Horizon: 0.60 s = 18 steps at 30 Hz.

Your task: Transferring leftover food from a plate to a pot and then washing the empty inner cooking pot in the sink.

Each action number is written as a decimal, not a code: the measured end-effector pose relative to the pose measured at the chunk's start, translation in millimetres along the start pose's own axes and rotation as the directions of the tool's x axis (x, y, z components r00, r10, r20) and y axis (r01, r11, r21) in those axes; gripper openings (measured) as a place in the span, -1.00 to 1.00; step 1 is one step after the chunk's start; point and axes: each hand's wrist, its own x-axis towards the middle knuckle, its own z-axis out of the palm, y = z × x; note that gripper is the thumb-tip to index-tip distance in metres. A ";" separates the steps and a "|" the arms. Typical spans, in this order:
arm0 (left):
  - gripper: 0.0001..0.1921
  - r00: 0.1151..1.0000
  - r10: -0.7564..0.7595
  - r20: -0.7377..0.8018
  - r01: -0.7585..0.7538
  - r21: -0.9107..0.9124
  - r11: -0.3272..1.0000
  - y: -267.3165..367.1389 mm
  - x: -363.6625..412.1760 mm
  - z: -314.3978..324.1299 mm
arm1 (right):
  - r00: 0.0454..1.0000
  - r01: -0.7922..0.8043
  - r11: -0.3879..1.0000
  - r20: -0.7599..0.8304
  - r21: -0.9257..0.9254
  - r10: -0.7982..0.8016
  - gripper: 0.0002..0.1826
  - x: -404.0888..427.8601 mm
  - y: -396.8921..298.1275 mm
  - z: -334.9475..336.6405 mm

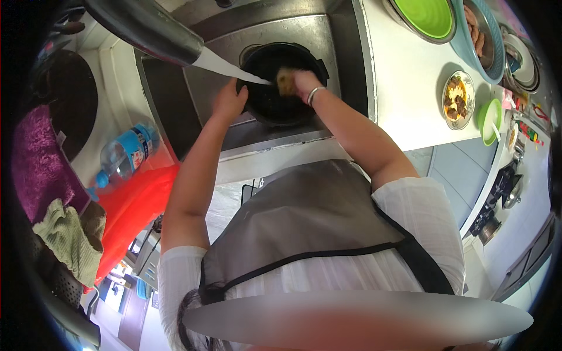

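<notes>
A dark round pot (281,115) sits in the stainless steel sink (281,30). My left hand (229,100) grips its left rim, thumb on the near side. Inside the pot, my right hand (306,84) holds a yellow-brown sponge or scrubber (286,81), blurred by motion; a bracelet circles that wrist. Water (228,65) streams from the faucet (149,33) at the upper left into the pot, close to the sponge. Part of a round rim (247,51) shows behind the pot, mostly hidden by it.
On the right counter (406,96) stand a green-lined bowl (425,17), a blue basket (472,57), a glass dish of food (459,102) and a green bowl (489,120). Left of the sink lie a plastic bottle (127,151), a red plastic bag (131,210) and a purple cloth (41,162).
</notes>
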 end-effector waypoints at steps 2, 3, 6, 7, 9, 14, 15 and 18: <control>-0.60 0.999 -0.049 0.022 0.049 -0.021 0.999 -10.5 -0.8 8.4 | 0.976 0.175 0.963 -0.163 0.204 -0.143 -0.79 -6.5 -16.7 21.6; -0.59 0.995 -0.067 0.068 0.071 -0.051 0.996 -13.3 5.1 16.5 | 0.975 0.181 0.961 -0.164 0.210 -0.148 -0.79 -2.0 -10.8 35.9; -0.59 0.997 -0.032 0.074 0.039 -0.091 0.995 -16.5 14.2 27.9 | 0.815 0.559 0.585 0.259 -0.588 -0.518 -0.76 1.3 8.1 55.6; -0.58 1.000 0.011 0.025 -0.009 -0.109 0.994 -19.5 12.4 29.8 | 0.840 0.539 0.358 0.459 -0.762 -0.287 -0.75 -10.9 11.8 55.2; -0.59 1.000 0.027 0.014 -0.025 -0.139 0.990 -29.7 11.7 23.5 | 0.846 0.530 0.099 0.518 -0.842 -0.129 -0.74 -19.5 4.4 36.3; -0.60 1.000 0.010 0.010 -0.009 -0.105 0.994 -22.9 4.5 21.0 | 0.974 0.111 -0.277 0.160 -0.955 -0.162 -0.70 8.4 -23.3 11.0; -0.60 1.000 0.018 0.018 -0.015 -0.134 0.991 -23.9 4.3 20.8 | 0.973 0.114 -0.274 0.163 -0.955 -0.162 -0.70 15.7 -23.3 18.3; -0.62 0.998 0.052 0.028 -0.046 -0.163 0.986 -9.0 7.2 16.7 | 0.866 0.398 -0.050 0.393 -0.916 -0.310 -0.68 28.8 -7.0 47.2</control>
